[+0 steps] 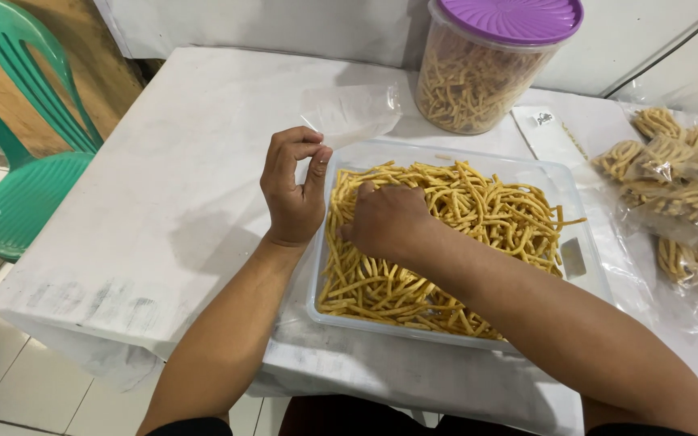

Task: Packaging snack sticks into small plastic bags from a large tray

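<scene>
Left hand (292, 187) pinches a clear bag (353, 111) above it; right hand (388, 222) digs, curled, into snack sticks (462, 210).

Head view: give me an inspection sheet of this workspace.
Surface: white table, scuffed near the front edge.
Job's things: clear tray of yellow snack sticks; small clear plastic bag.
Clutter: purple-lidded jar of sticks at the back; filled bags at right.
Grips: left hand pinches the plastic bag's edge; right hand is buried in the sticks, fingers hidden.
Cables: nothing seen.
Surroundings: green plastic chair at left, white wall behind, tiled floor.
</scene>
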